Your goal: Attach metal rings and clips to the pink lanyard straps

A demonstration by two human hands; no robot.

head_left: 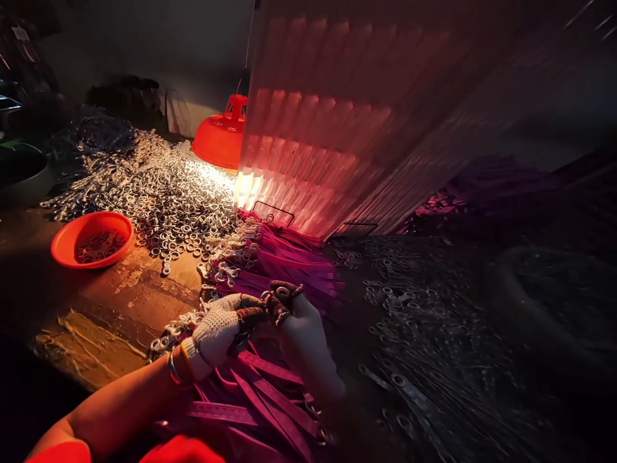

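Note:
My left hand (219,328), in a white dotted glove with dark fingertips, is closed near the middle of the view. My right hand (299,321), with dark coverings on its fingers, meets it fingertip to fingertip. A small metal ring (283,292) shows between the right fingers; what the left fingertips pinch is too small to make out. Purple straps (270,392) lie below both hands, and more purple straps (299,257) are piled just beyond them. Whitish metal clasps (226,273) sit at the left ends of the far straps.
A large heap of metal clasps (178,206) lies under a red lamp (222,138). Left of it stands a red bowl (91,257) holding small rings. A translucent ribbed panel (308,141) rises behind the straps. Dark straps with metal fittings (434,341) cover the right side.

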